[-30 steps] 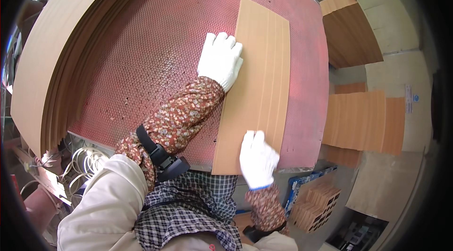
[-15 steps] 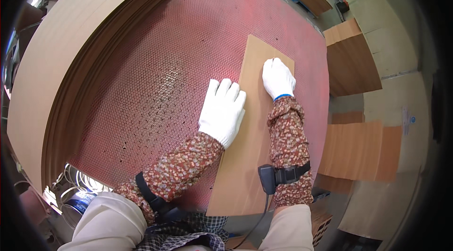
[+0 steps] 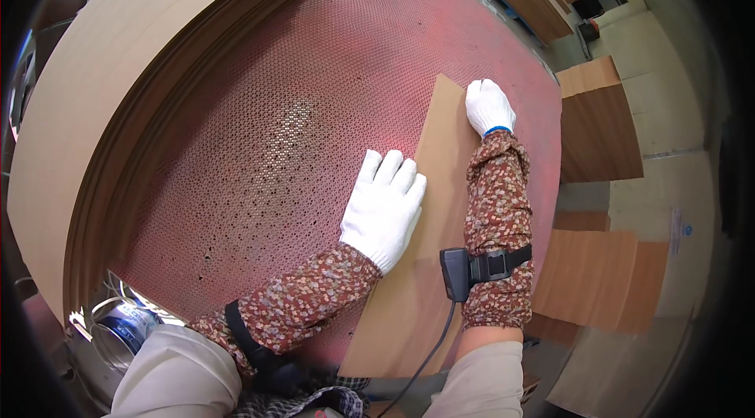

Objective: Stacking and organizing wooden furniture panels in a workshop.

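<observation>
On perforated red tabletop (image 3: 314, 103): thin wood sheet (image 3: 417, 276) lying flat, left hand (image 3: 383, 208) and right hand (image 3: 488, 106) spread flat, well apart. Risk: uneven push skewing or buckling sheet.

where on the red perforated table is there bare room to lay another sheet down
The widest bare patch of the red perforated table lies between the stacked sheets along its left edge and the long veneer strip on its right. The strip's side is crowded: the left hand lies flat on its near edge and the right hand presses on its far end.
</observation>
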`<state>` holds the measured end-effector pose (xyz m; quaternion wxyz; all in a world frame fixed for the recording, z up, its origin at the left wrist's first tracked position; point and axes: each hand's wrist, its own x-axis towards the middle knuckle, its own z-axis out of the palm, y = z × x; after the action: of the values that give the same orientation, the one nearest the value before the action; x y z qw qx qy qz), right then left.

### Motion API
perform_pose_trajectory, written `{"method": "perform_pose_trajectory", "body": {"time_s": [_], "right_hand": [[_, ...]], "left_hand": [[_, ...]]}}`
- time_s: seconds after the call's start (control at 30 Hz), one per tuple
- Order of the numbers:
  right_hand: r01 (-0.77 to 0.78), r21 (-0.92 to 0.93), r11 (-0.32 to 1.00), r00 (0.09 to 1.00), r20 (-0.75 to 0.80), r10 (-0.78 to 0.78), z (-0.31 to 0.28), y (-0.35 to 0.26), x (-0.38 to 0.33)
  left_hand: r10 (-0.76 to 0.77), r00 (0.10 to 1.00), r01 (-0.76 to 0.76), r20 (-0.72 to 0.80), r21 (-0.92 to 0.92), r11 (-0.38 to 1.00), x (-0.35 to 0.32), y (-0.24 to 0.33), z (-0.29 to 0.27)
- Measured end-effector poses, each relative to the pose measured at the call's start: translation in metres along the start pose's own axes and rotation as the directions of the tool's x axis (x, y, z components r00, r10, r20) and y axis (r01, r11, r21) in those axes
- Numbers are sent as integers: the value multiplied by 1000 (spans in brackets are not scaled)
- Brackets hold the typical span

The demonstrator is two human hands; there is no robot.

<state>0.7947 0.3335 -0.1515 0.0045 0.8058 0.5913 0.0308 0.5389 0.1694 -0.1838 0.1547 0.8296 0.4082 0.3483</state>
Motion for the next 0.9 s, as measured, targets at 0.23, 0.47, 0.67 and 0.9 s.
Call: {"method": "perform_pose_trajectory", "body": {"time_s": [0.23, 0.47, 0.67, 0.9], "right_hand": [[-115, 19, 993, 993, 4, 115, -16, -31, -137], [-68, 54, 996, 997, -16, 69, -15, -38, -312], [-58, 8, 998, 998, -21, 58, -29, -50, -466], [-94, 27, 995, 990, -105, 96, -13, -57, -587]], "left_hand": [[44, 999, -44, -9, -10, 999, -19, 1, -8], [78, 997, -77, -12, 51, 996, -32, 5, -12], [110, 994, -109, -9, 56, 992, -43, 12, -8], [137, 990, -138, 6, 61, 989, -54, 10, 1]]}}
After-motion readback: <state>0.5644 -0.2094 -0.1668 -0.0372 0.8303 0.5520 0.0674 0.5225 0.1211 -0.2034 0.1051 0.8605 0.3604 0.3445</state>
